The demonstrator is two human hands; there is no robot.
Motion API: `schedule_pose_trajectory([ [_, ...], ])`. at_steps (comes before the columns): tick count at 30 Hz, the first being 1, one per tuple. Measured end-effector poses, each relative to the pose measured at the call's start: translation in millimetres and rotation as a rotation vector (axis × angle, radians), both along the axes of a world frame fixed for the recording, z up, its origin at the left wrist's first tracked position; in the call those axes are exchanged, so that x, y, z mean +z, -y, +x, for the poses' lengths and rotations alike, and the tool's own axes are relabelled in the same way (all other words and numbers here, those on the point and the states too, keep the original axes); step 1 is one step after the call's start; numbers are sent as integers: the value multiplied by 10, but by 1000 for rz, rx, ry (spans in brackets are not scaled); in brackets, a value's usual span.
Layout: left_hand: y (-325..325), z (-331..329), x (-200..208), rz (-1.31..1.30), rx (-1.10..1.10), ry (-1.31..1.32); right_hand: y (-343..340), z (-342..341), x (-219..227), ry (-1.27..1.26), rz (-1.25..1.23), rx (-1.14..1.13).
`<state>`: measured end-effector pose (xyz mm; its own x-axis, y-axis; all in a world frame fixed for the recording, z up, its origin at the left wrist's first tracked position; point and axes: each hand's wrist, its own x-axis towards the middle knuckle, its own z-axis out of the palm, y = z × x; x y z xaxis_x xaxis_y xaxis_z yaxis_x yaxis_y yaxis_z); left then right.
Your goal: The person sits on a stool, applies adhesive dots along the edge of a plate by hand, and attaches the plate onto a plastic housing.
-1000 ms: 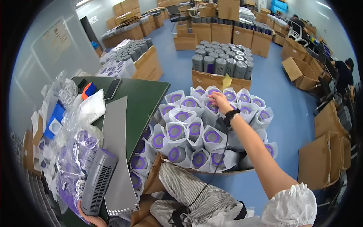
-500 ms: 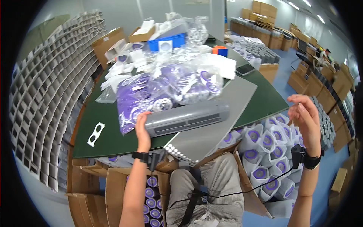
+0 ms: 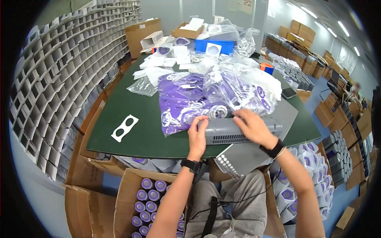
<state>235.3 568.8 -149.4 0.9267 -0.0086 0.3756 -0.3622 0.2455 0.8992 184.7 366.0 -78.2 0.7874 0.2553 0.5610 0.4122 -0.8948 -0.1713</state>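
A long grey plastic housing [image 3: 222, 126] with a slotted vent lies across the table's near edge, over a flat grey sheet [image 3: 283, 115]. My left hand [image 3: 198, 137] is closed round the housing's left end, thumb on top. Over the housing's middle, my right hand [image 3: 254, 127] has bent fingers close together near its far edge; anything pinched there is too small or hidden to make out. Just behind both hands lie clear bags of purple and white parts [image 3: 184, 101]. White round dots mark the sheet's near corner, which juts past the table edge.
A white plate with two holes [image 3: 124, 127] lies on the green table [image 3: 107, 139] at left. Cardboard boxes of purple-ended cylinders [image 3: 147, 183] and wrapped parts [image 3: 313, 158] flank my legs. A blue bin [image 3: 222, 47] stands at the back, a dark phone [image 3: 289, 93] at right.
My right hand has come in from the right, where it was raised and open, onto the housing. The camera view has shifted left. My left hand stays at the housing's left end.
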Motion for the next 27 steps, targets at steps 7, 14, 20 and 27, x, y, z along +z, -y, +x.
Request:
schedule_pose_trajectory([
  [7, -44, -23, 3, -5, -6, -25, -351, -17, -164, 183, 25, -312],
  [14, -44, -46, 69, 43, 14, 20, -322, -16, -181, 230, 1, -326],
  [20, 49, 17, 39, 42, 15, -13, -212, 39, -181, 163, 4, -333],
  [27, 68, -5, 132, 123, 27, -49, -149, 121, -173, 140, 85, -277],
])
